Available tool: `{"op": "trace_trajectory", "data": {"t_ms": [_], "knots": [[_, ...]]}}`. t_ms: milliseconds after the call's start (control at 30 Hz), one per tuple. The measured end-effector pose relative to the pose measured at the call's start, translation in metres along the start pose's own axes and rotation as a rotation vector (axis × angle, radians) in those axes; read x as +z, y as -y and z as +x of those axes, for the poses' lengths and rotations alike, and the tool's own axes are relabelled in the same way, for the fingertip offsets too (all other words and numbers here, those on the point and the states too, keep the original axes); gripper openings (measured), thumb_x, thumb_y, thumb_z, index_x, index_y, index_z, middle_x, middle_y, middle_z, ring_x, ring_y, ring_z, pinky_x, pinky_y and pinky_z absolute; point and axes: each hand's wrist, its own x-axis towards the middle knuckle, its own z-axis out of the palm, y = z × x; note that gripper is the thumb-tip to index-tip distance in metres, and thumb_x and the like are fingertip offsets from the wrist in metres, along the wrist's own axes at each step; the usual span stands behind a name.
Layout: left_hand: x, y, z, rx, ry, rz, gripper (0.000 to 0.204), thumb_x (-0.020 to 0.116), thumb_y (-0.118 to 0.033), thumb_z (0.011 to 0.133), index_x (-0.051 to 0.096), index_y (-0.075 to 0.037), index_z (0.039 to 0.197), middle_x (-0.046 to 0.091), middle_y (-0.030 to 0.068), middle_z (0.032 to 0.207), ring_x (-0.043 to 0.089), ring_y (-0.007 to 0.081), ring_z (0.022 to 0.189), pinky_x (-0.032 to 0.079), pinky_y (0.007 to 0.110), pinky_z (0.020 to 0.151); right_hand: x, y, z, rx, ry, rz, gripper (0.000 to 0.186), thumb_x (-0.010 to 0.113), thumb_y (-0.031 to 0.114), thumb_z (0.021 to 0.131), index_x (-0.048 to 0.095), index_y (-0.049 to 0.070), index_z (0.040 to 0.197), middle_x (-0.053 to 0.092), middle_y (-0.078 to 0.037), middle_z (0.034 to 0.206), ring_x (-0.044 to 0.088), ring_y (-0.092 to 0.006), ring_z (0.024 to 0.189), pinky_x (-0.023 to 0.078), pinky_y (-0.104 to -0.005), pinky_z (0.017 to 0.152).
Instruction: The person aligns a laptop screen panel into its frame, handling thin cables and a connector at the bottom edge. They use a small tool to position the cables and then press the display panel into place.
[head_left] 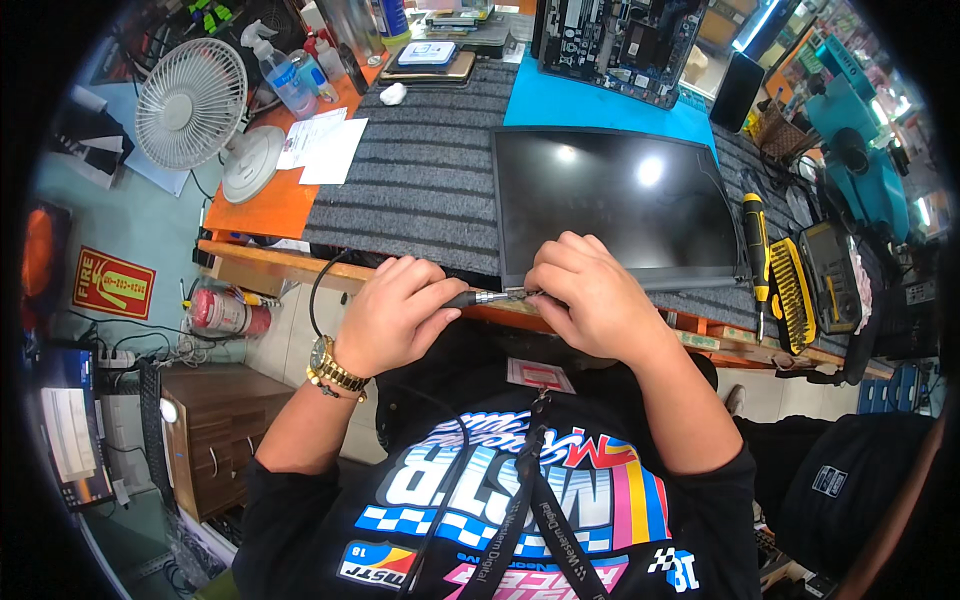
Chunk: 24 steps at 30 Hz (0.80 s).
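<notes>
Above the bench's front edge, my left hand (pixel 395 312) is closed round a pen-shaped tool (pixel 488 297) with a black grip and a metal front. A black cable (pixel 316 290) loops beside my left wrist; whether it joins the tool is hidden. At the tool's tip, the fingers of my right hand (pixel 592 300) are pinched on a small part (pixel 522 294), dark and too small to name. Just beyond my right hand lies a dark laptop screen panel (pixel 610 200), face up, reflecting the lights.
An opened laptop base (pixel 620 55) with bare boards stands on a blue mat (pixel 550 108) at the back. To the right lie a yellow-black screwdriver (pixel 755 245) and a yellow bit set (pixel 793 295). A fan (pixel 192 104), a spray bottle (pixel 284 80) and papers (pixel 335 150) are at the left.
</notes>
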Motion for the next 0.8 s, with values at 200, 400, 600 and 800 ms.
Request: {"op": "trace_trajectory", "data": {"t_ms": [200, 400, 600, 800], "knots": [[0.009, -0.001, -0.008, 0.067, -0.072, 0.051, 0.038, 0.096, -0.016, 0.089, 0.083, -0.007, 0.124, 0.070, 0.0081, 0.102, 0.070, 0.0310, 0.090, 0.056, 0.043, 0.078, 0.003, 0.000, -0.001, -0.021, -0.004, -0.007, 0.018, 0.086, 0.005, 0.092, 0.074, 0.006, 0.106, 0.068, -0.009, 0.108, 0.065, -0.0337, 0.103, 0.050, -0.0470, 0.092], [0.023, 0.008, -0.006, 0.135, -0.212, 0.105, 0.044, 0.103, -0.014, 0.080, 0.083, -0.008, 0.118, 0.072, 0.0072, 0.101, 0.070, 0.0294, 0.084, 0.056, 0.043, 0.072, 0.003, -0.001, -0.002, -0.035, -0.011, -0.007, 0.020, 0.086, 0.005, 0.092, 0.073, 0.006, 0.106, 0.068, -0.009, 0.108, 0.064, -0.0338, 0.102, 0.049, -0.0469, 0.092], [0.029, 0.011, -0.011, 0.225, -0.286, 0.166, 0.045, 0.105, -0.015, 0.078, 0.083, -0.008, 0.116, 0.072, 0.0067, 0.101, 0.067, 0.0279, 0.079, 0.053, 0.041, 0.068, 0.003, -0.002, -0.002, -0.031, -0.014, 0.007, 0.019, 0.086, 0.004, 0.091, 0.073, 0.006, 0.105, 0.068, -0.009, 0.107, 0.064, -0.0336, 0.101, 0.049, -0.0466, 0.091], [0.027, 0.008, -0.007, 0.193, -0.215, 0.121, 0.044, 0.105, -0.016, 0.078, 0.082, -0.006, 0.115, 0.072, 0.0066, 0.098, 0.066, 0.0264, 0.076, 0.052, 0.040, 0.065, 0.003, 0.000, -0.002, -0.028, -0.021, 0.002, 0.018, 0.086, 0.004, 0.091, 0.073, 0.006, 0.105, 0.068, -0.008, 0.107, 0.064, -0.0334, 0.101, 0.049, -0.0462, 0.091]]}}
